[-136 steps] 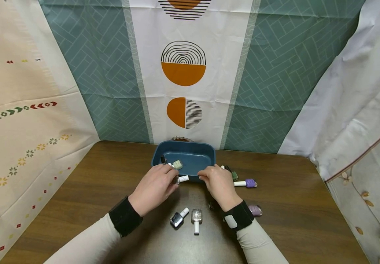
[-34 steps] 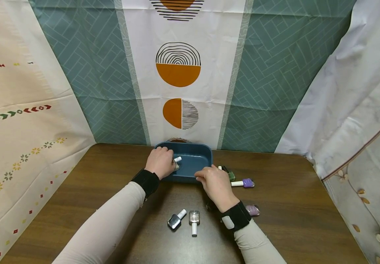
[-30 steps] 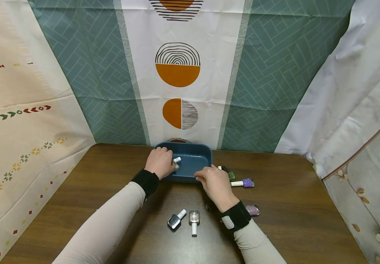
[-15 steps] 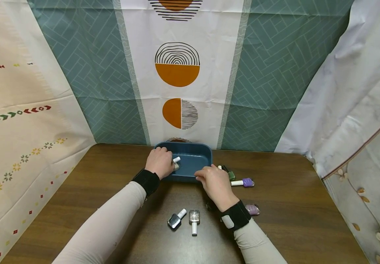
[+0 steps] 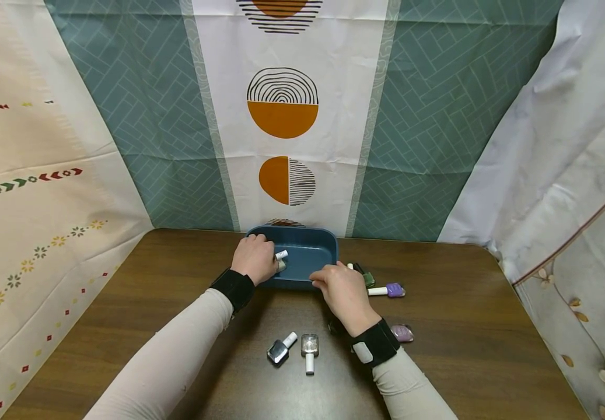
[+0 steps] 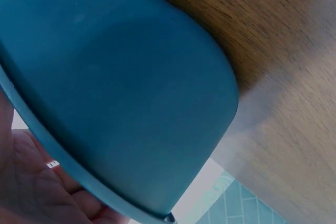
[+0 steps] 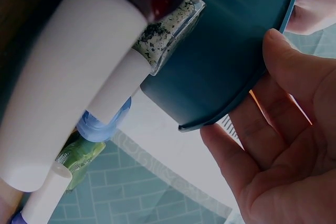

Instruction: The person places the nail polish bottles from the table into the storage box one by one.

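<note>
A blue tray (image 5: pixel 289 284) stands at the table's back edge. My left hand (image 5: pixel 254 258) reaches over its left end, fingers curled round a nail polish bottle whose white cap (image 5: pixel 281 255) pokes out to the right. The bottle's body is hidden by the hand. Just below that cap lies a pale bottle (image 5: pixel 282 266) inside the tray. At the tray's front right, my right hand (image 5: pixel 345 294) grips the rim, thumb and fingers on either side of it in the right wrist view. From the left wrist, the tray's wall (image 6: pixel 136 93) covers part of the left fingers.
Nearer on the wooden table (image 5: pixel 218 373) lie a dark bottle (image 5: pixel 278 353) and a silver glitter bottle (image 5: pixel 310 345). Right of my right hand are green (image 5: pixel 368 280), purple (image 5: pixel 395 290) and lilac (image 5: pixel 402 333) bottles. Patterned cloth (image 5: pixel 286 192) hangs behind the table.
Since the oldest frame, my left hand has moved from in front of the tray up and over its left end, with the white-capped bottle. Over the last second both hands stay still.
</note>
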{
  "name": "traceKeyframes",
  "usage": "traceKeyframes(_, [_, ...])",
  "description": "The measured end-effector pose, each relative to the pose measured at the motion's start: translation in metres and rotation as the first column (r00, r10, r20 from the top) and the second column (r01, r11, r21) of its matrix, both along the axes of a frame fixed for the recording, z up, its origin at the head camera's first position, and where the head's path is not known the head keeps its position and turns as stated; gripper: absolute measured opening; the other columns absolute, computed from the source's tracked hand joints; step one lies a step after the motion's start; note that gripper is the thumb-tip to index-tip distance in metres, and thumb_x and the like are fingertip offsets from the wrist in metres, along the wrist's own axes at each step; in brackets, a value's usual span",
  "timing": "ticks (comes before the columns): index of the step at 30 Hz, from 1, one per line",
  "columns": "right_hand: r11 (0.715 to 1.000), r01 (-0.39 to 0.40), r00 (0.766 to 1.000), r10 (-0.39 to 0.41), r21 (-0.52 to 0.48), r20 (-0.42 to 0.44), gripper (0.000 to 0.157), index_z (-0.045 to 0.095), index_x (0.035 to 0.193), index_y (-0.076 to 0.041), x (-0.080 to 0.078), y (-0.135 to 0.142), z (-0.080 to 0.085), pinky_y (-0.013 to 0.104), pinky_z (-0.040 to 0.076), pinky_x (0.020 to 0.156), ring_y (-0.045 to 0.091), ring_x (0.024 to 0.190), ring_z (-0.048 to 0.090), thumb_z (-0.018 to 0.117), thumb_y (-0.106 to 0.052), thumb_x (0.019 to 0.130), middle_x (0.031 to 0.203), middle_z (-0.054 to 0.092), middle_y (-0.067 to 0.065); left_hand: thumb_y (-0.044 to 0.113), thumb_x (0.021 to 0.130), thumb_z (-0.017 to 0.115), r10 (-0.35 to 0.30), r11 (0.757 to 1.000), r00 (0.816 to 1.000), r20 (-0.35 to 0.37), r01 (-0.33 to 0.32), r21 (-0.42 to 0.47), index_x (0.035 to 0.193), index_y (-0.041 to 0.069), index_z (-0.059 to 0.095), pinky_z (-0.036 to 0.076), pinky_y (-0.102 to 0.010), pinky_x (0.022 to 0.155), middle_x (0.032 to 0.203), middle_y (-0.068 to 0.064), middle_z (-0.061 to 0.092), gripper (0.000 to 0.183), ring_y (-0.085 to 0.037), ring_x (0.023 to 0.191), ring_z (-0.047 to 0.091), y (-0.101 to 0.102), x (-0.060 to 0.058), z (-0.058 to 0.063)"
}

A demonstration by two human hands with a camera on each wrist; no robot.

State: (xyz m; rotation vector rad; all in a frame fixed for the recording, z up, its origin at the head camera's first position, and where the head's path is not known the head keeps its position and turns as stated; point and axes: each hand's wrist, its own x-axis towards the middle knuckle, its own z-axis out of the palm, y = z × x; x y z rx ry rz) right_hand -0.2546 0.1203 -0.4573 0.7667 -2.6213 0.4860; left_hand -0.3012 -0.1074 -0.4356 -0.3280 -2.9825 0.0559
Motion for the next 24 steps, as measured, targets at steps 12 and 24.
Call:
traceKeyframes(12, [1.000,-0.005,1.000,0.005,-0.003,-0.002,0.011,0.080,0.097,-0.021,0.0013,-0.0008,0.0012,0.040,0.045,0.100,0.011,0.085,0.067,0.075,-0.021,0.088,0.087,0.071,-0.009,0.032,0.087,0.071,0.000,1.000,1.000,-0.004,0.000,-0.001,0.100,0.005,0.073,0.042,-0.044,0.089,0.095,-0.010,0.061,0.030,-0.028,0.087,0.050,-0.0005,0.0004,0.0009])
traceKeyframes(24, [1.000,-0.002,1.000,0.002,-0.006,0.000,0.011,0.080,0.097,-0.021,0.0016,-0.0005,0.0009,0.041,0.045,0.100,0.012,0.086,0.067,0.075,-0.021,0.088,0.088,0.071,-0.008,0.042,0.090,0.068,-0.005,1.000,1.000,0.013,0.005,0.008,0.118,0.003,0.070,0.039,-0.046,0.098,0.111,-0.014,0.062,0.047,-0.031,0.100,0.052,-0.0030,0.0029,0.0039])
